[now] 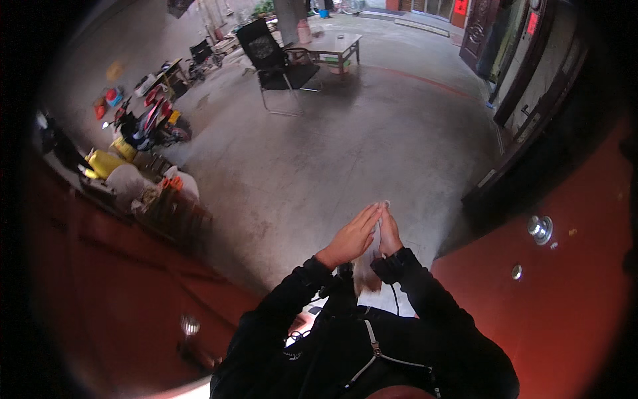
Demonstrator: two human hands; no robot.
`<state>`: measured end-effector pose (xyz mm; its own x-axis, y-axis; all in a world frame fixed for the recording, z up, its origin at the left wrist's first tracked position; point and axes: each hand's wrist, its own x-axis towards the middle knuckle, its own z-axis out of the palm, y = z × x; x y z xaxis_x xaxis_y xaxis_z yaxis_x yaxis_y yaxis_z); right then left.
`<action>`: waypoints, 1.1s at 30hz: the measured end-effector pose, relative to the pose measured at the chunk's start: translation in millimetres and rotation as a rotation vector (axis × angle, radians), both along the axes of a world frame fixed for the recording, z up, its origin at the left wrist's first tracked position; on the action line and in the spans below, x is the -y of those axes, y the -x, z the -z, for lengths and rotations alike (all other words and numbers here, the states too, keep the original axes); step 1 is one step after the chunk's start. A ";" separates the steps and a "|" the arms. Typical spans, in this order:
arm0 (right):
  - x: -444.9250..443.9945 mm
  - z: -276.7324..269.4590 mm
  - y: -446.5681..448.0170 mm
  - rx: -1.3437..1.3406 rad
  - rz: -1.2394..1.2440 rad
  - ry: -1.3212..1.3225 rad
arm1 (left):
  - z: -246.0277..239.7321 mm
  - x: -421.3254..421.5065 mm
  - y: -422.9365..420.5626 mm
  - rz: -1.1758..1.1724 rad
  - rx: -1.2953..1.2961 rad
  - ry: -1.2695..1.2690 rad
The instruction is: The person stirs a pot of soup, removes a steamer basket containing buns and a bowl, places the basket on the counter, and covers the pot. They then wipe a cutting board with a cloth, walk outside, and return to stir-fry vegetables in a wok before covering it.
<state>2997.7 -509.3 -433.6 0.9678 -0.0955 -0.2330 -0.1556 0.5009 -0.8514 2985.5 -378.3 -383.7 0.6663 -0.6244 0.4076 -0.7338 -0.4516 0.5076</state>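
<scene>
My left hand (351, 240) and my right hand (391, 235) meet in front of my body, fingers straight and tips touching. Something small and whitish (387, 204) shows at the fingertips, and more of a pale thing is visible in the narrow gap between the palms. What it is, and which hand bears it, is hidden. Below the hands is a blurred brownish shape (368, 277) that I cannot identify. Both wrists carry black bands under black sleeves, and a dark cable (396, 299) hangs by the right wrist.
Red door leaves with metal knobs (540, 230) stand on both sides. Ahead lie a concrete floor (319, 159), a black chair (279, 65) and a low table (344, 42). A motorcycle (154, 122) and several sacks (124, 182) line the left. Dark door frames (543, 90) run along the right.
</scene>
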 end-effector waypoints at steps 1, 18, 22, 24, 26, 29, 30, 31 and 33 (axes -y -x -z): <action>10.2 5.9 -28.0 -0.025 -0.031 -0.069 | 14.9 -6.2 -20.7 0.029 -0.151 -0.082; 158.0 -14.7 -403.4 -0.073 -0.180 0.163 | 88.6 109.5 -466.9 0.004 -1.259 0.857; 226.7 12.7 -469.2 -0.227 -0.131 0.164 | 67.8 196.1 -547.8 0.119 -0.877 0.698; 254.3 24.2 -505.4 -0.182 -0.165 -0.157 | 75.9 241.8 -583.6 0.231 -1.370 0.918; 282.4 35.1 -550.0 -0.055 -0.048 -0.213 | 90.7 299.6 -621.0 0.092 -0.630 0.584; 321.1 55.3 -606.6 0.015 0.091 -0.299 | 107.2 352.6 -672.6 0.112 -0.185 -0.014; 330.7 61.4 -621.8 0.009 0.140 -0.282 | 106.9 367.9 -693.1 0.171 -0.026 -0.366; 346.6 65.7 -639.6 0.017 0.193 -0.252 | 104.0 388.9 -716.6 0.212 0.184 -0.710; 375.6 72.2 -678.1 -0.104 0.258 -0.323 | 99.7 410.8 -744.5 0.304 -0.146 -0.292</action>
